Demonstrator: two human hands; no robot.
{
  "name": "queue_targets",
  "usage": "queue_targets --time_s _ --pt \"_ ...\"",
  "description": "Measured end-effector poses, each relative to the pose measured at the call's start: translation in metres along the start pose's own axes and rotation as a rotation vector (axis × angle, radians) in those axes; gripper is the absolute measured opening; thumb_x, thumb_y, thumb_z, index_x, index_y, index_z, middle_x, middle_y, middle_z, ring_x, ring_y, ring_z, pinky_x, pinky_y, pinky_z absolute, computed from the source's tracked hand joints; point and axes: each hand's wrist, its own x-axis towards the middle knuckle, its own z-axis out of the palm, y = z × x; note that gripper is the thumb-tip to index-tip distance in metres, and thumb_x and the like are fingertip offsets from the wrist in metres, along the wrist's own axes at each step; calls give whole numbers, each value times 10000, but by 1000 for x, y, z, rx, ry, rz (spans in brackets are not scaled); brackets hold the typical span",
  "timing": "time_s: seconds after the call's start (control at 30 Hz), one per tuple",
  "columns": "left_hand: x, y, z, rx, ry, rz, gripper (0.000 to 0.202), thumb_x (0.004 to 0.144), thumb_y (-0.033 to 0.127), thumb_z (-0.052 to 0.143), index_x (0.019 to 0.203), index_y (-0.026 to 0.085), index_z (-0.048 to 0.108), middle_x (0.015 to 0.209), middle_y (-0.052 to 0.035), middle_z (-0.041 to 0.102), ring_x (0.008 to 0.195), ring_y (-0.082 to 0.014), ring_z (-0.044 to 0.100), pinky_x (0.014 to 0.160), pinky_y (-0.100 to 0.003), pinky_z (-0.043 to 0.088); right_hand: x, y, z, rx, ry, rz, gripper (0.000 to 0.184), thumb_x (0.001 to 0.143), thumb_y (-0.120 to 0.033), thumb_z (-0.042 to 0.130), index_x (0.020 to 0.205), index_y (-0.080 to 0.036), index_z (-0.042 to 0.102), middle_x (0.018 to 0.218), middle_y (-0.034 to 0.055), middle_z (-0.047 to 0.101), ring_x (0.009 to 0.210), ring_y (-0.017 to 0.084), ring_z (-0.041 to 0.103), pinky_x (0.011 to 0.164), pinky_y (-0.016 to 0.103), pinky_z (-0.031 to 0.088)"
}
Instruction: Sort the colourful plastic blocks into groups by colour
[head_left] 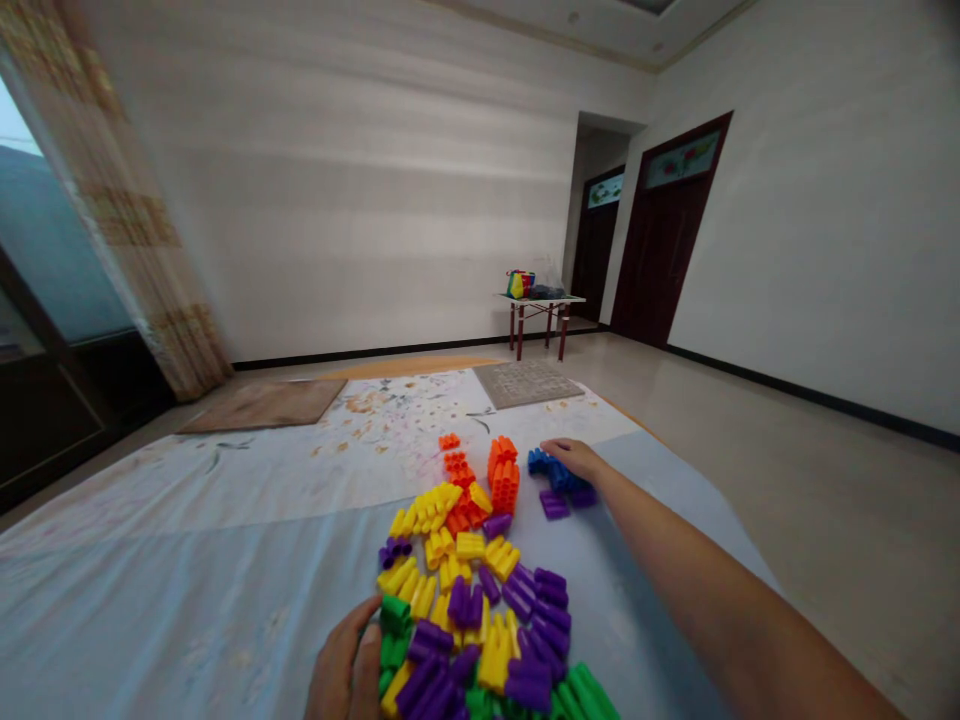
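A pile of yellow connector blocks, purple connector blocks and green connector blocks, shaped like joined tubes, lies on the cloth in front of me. My left hand is at the pile's near left side, fingers stretched out against a green block. Farther off, my right hand reaches over a small cluster of blue blocks, its visible fingers extended along their top; the other fingers are hidden. Two purple blocks lie just below it. Orange blocks are stacked to its left.
The blocks lie on a flowered, pale blue cloth. Toward the far edge are a brown mat and a grey-beige mat. Beyond, a small table bears a colourful bag. A curtain hangs at left.
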Motion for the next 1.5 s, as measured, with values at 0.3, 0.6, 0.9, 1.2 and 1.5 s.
queue_targets --time_s 0.3,0.6,0.9,1.2,1.5 --pt "-2 -9 4 -35 37 -3 591 756 639 384 1096 205 597 1200 -76 593 1161 -272 497 1061 -465 350 -37 -51 67 64 -342 -298 577 722 -504 646 1189 -166 624 1262 97 598 1174 270 532 1031 395 372" --pt "-8 14 2 -59 45 -44 667 744 660 343 1115 147 552 1196 -132 565 1162 -283 480 1052 -487 346 -44 -48 29 -252 24 -110 393 841 -523 482 1077 -286 689 1134 16 676 1090 215 585 964 351 423" --pt "-9 14 6 -109 70 -53 629 782 620 342 1154 151 533 1215 -126 552 1183 -270 460 1067 -481 313 -63 -3 30 -468 91 93 530 798 -612 478 1129 -245 671 1189 90 646 1179 318 518 986 468 349" --pt "-14 7 6 -201 172 -34 561 821 571 342 1146 163 545 1227 -131 557 1202 -259 458 1088 -481 296 -54 -84 108 -35 -219 -263 580 868 -622 356 957 -164 701 879 31 704 829 194 628 733 283 476" --pt "-19 10 10 -211 248 -116 540 862 523 264 1140 158 549 1222 -122 567 1201 -240 482 1055 -423 376 51 -105 152 -215 -133 -168 490 831 -447 541 1190 -118 602 1252 164 585 1180 266 517 989 369 372"
